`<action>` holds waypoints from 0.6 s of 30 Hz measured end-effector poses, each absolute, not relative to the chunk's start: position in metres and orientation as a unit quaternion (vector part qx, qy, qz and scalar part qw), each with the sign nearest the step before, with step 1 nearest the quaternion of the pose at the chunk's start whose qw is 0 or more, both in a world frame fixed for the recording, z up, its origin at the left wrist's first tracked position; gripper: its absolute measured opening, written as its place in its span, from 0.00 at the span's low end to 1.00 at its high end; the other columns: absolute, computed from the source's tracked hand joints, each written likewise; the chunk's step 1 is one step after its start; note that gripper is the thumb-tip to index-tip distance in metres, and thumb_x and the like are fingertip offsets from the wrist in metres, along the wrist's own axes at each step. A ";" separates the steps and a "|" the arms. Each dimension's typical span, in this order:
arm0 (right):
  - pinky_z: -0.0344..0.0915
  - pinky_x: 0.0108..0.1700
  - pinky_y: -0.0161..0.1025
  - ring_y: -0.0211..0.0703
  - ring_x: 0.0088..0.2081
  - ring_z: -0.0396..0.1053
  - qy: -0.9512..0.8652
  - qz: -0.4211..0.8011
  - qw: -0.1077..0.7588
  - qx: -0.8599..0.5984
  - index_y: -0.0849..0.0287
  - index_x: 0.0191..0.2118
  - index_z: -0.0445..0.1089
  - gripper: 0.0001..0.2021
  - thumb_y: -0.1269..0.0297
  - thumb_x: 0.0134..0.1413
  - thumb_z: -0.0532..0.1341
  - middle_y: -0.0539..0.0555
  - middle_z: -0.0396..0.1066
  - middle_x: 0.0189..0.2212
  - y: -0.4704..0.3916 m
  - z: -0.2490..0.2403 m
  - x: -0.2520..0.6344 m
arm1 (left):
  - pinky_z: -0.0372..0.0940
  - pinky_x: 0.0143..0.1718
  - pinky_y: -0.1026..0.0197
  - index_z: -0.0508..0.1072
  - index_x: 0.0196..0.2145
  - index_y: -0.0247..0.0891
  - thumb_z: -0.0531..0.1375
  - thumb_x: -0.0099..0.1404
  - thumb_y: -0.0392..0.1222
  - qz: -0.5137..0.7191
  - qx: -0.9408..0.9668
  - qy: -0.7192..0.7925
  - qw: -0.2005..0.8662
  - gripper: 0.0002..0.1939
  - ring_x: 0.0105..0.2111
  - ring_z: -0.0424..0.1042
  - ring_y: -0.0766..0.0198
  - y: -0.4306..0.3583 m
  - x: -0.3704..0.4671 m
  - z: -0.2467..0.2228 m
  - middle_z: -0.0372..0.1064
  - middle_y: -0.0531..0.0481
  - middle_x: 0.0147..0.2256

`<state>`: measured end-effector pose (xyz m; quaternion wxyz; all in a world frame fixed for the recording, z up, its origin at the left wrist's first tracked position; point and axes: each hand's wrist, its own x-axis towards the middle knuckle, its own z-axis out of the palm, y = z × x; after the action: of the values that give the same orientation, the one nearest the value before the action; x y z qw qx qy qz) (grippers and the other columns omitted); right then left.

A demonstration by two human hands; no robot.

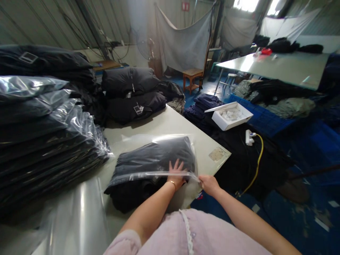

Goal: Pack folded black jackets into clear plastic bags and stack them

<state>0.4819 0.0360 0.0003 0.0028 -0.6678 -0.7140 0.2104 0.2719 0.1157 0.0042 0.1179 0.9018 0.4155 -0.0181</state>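
A folded black garment (138,194) lies on the table in front of me, most of it inside a clear plastic bag (156,173). The near part of the garment sticks out of the bag's open edge. My left hand (176,173) is inside the bag's mouth, fingers spread flat on the garment under the film. At the bag's right corner my right hand (209,185) is closed, pinching the plastic edge. A bracelet circles my left wrist.
Bagged dark garments (47,131) are piled high at left, beside loose clear bags (79,212). Black folded garments (132,106) sit at the table's (183,124) far end. Right of its corner are an open white box (231,118), a power strip (249,137) and a yellow cord (259,163).
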 end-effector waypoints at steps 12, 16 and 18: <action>0.56 0.38 0.34 0.42 0.42 0.71 -0.629 0.233 0.073 -0.738 0.55 0.38 0.74 0.14 0.66 0.61 0.49 0.53 0.76 0.40 0.019 -0.004 0.475 | 0.40 0.67 0.40 0.59 0.64 0.42 0.52 0.69 0.53 0.067 0.951 0.269 0.137 0.28 0.67 0.46 0.52 0.042 0.206 0.020 0.51 0.42 0.66; 0.57 0.37 0.34 0.43 0.42 0.71 -0.600 0.252 0.087 -0.754 0.56 0.40 0.74 0.16 0.65 0.62 0.48 0.54 0.76 0.40 0.015 -0.010 0.476 | 0.47 0.67 0.46 0.62 0.62 0.46 0.50 0.70 0.43 0.134 0.941 0.289 0.117 0.23 0.65 0.54 0.57 0.012 0.137 0.031 0.60 0.47 0.62; 0.59 0.38 0.36 0.46 0.42 0.72 -0.604 0.249 0.076 -0.753 0.57 0.42 0.74 0.18 0.65 0.62 0.46 0.57 0.76 0.40 0.013 -0.012 0.476 | 0.47 0.66 0.46 0.64 0.60 0.47 0.50 0.69 0.42 0.180 0.890 0.411 0.084 0.22 0.64 0.55 0.55 0.010 0.099 0.036 0.61 0.47 0.61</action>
<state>0.4762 0.0134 -0.0121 0.0759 -0.7530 -0.6043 0.2492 0.0985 0.0099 0.0361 0.0838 0.8896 0.4113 0.1799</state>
